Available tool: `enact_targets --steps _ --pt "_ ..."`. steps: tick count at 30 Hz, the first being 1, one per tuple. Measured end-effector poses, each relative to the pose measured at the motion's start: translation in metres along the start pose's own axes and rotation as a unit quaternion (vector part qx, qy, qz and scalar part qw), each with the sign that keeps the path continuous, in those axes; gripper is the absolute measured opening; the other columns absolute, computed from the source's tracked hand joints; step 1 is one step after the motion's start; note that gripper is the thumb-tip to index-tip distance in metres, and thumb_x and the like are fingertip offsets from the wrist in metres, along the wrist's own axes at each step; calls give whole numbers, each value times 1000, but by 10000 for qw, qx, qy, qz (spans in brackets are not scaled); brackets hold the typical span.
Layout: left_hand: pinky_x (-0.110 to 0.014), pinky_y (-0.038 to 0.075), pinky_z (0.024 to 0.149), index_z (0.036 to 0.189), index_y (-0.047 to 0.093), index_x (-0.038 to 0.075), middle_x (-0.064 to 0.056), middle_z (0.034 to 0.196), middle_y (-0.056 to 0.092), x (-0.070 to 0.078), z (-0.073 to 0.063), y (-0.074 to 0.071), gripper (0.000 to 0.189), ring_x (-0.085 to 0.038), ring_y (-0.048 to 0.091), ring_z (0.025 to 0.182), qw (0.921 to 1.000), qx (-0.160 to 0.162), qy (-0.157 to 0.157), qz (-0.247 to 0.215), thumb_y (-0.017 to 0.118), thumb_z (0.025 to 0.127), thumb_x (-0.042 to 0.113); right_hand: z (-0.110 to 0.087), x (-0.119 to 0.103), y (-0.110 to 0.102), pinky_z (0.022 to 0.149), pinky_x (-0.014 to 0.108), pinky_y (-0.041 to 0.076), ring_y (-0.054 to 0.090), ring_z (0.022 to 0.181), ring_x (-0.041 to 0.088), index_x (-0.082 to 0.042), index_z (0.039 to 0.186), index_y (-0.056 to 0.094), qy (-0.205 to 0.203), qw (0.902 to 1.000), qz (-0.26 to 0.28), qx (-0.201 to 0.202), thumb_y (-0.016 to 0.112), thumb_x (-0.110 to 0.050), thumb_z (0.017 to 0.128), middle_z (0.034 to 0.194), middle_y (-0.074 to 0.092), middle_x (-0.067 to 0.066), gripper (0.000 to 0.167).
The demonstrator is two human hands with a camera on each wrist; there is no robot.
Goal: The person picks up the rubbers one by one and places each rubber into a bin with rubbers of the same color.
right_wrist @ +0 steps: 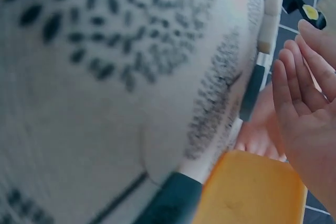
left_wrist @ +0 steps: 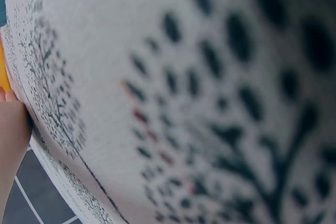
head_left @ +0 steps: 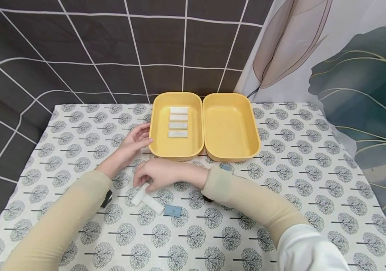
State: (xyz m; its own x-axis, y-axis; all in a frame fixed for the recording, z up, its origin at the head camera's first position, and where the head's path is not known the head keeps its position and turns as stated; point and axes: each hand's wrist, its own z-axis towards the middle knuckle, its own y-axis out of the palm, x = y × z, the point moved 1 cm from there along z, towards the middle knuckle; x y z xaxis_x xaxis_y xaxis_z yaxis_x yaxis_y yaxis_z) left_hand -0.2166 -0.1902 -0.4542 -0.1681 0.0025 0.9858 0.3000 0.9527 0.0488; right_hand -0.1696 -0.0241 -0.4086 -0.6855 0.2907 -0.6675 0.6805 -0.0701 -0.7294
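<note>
My left hand [head_left: 132, 146] rests against the outer left wall of the left yellow bin [head_left: 156, 145], its thumb touching near the rim. Over two white rectangular blocks, one at the rear [head_left: 139, 196] and one in front [head_left: 153, 204], hovers my right hand [head_left: 159, 174], fingers bent loosely downward. In the right wrist view the right hand [right_wrist: 310, 93] has nothing between its fingers. A blue block [head_left: 172, 211] lies close beside the front white block. Another blue block [head_left: 226, 168] is partly covered by the right sleeve. Inside the left bin, several white and pale grey blocks [head_left: 178, 126] form a column.
A second yellow bin [head_left: 231, 130], with nothing in it, stands against the left bin's right side. The tree-patterned tablecloth [head_left: 301, 233] covers the table. Behind it hangs a dark gridded backdrop [head_left: 111, 41], with a leaf-patterned curtain [head_left: 359, 94] on the right.
</note>
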Motion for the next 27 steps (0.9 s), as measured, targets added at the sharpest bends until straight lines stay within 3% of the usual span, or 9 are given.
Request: enact_targets --steps 6,14,20,27 --pt "-31 35 132 164 26 0 -22 171 30 1 1 1 70 -17 45 144 10000 24 -30 -6 54 100 -4 5 4 6 99 6 48 65 109 9 -9 121 76 -60 9997 -223 -35 80 -7 91 118 74 1 31" --pt "-32 34 132 165 25 0 -21 172 30 1 0 -1 70 -21 42 148 9999 20 -87 47 54 101 -3 7 5 10 102 9 48 66 111 9 -13 121 77 -66 9979 -644 -45 80 -11 92 118 75 -1 29" --pt "-29 36 131 164 26 -1 -21 171 30 2 -1 0 70 -19 44 146 10000 30 -59 28 55 100 -4 7 5 11 112 15 47 66 119 10 -14 123 76 -23 9968 -775 -170 78 -14 95 123 75 -3 29" --pt "-29 36 131 164 25 -2 -22 172 29 3 -1 1 71 -27 39 151 10000 20 -57 18 55 100 -4 7 6 13 118 20 45 63 127 11 -16 124 76 -19 9955 -923 -214 77 -16 96 128 74 -4 28"
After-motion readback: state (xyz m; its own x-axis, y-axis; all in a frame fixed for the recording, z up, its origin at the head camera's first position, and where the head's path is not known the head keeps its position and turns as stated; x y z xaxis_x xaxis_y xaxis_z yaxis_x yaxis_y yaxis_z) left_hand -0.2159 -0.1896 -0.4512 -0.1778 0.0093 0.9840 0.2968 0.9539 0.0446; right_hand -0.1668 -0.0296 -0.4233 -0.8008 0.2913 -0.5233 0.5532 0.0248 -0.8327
